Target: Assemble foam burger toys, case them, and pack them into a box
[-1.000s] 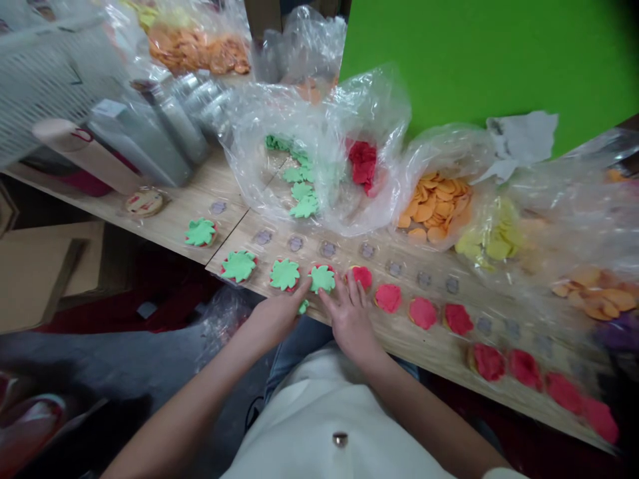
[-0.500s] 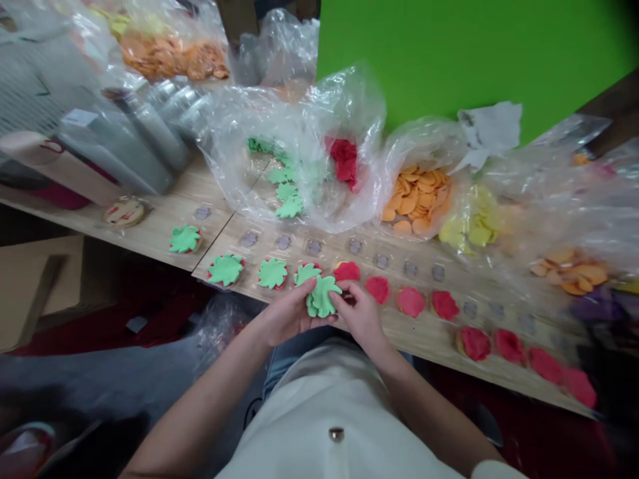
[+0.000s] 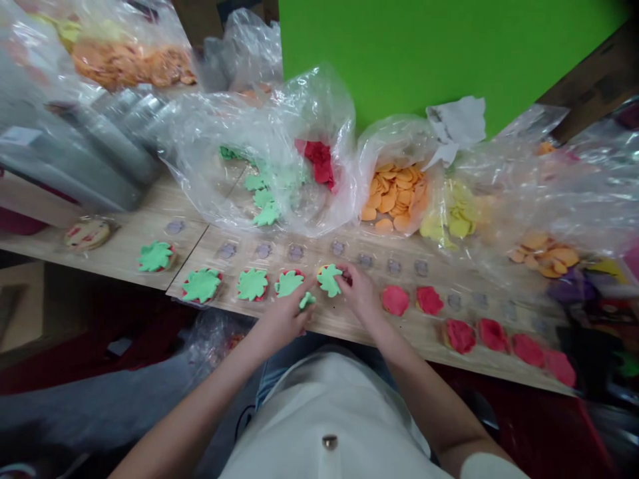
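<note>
My right hand (image 3: 358,290) pinches the right edge of a green jagged leaf-shaped foam piece (image 3: 329,280), which lies over a stack in the front row; a bit of yellow shows at its edge. My left hand (image 3: 284,316) is closed on more green foam pieces (image 3: 307,301), mostly hidden by the fingers. Left of it, green pieces top red ones, such as this stack (image 3: 252,285) and a larger one (image 3: 201,285). To the right of my right hand lie bare red foam pieces (image 3: 395,301) in the same row.
Behind the row lie small clear-wrapped grey pieces (image 3: 296,251). Open plastic bags hold green and red pieces (image 3: 319,163), orange discs (image 3: 394,193) and yellow pieces (image 3: 456,213). A green board (image 3: 449,53) rises behind. The table's front edge runs close to my body.
My hands have moved apart. The right hand has carried one green piece from the left hand's stack onto a stack in the row. The view has shifted slightly right.
</note>
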Available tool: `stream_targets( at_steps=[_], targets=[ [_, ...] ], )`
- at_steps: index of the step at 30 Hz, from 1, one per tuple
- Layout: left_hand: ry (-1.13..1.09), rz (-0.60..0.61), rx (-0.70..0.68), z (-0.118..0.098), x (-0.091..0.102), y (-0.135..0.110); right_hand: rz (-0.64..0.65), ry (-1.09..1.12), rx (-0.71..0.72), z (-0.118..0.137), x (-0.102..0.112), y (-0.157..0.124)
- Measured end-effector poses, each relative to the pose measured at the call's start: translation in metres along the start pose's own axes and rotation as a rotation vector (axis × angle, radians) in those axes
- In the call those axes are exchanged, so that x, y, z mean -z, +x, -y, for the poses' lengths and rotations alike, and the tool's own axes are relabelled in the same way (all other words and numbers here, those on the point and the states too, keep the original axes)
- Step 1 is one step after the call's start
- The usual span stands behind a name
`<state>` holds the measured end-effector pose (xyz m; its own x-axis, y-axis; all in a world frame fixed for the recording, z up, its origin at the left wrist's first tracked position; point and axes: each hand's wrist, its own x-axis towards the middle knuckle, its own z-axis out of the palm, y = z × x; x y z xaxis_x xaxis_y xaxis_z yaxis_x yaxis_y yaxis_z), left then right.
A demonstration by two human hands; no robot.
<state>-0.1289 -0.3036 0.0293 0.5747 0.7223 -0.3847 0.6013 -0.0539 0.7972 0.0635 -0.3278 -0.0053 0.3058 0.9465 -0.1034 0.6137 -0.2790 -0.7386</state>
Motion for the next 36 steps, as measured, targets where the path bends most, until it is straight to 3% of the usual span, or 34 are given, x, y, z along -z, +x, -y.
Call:
stream_targets(
  at_steps=[4,9,12,16,21,27,36],
  targets=[
    [0.405,0.016,-0.107,-0.005,-0.016,0.007,-0.077,-0.221,0.178,-0.003,-0.007,0.003],
    [0.65,0.03,-0.053,-0.005,-0.021,0.013,-0.177,-0.265,0.279,-0.009,0.002,-0.005],
    [0.679,-0.001,-0.058,-0.003,-0.02,0.017,-0.249,-0.341,0.243,-0.013,0.008,-0.025],
    [0.702,-0.016,-0.021,-0.007,-0.021,0.023,-0.159,-0.527,0.244,-0.014,0.003,-0.046],
    [0.694,0.009,-0.042,-0.01,-0.022,0.024,-0.123,-0.621,0.217,-0.006,-0.01,-0.04],
    [0.735,0.041,-0.013,-0.01,-0.025,0.02,-0.048,-0.636,0.23,-0.001,-0.007,-0.029],
    [0.749,0.075,-0.04,-0.019,-0.023,0.013,-0.038,-0.674,0.243,0.0,-0.003,-0.053]
  ],
)
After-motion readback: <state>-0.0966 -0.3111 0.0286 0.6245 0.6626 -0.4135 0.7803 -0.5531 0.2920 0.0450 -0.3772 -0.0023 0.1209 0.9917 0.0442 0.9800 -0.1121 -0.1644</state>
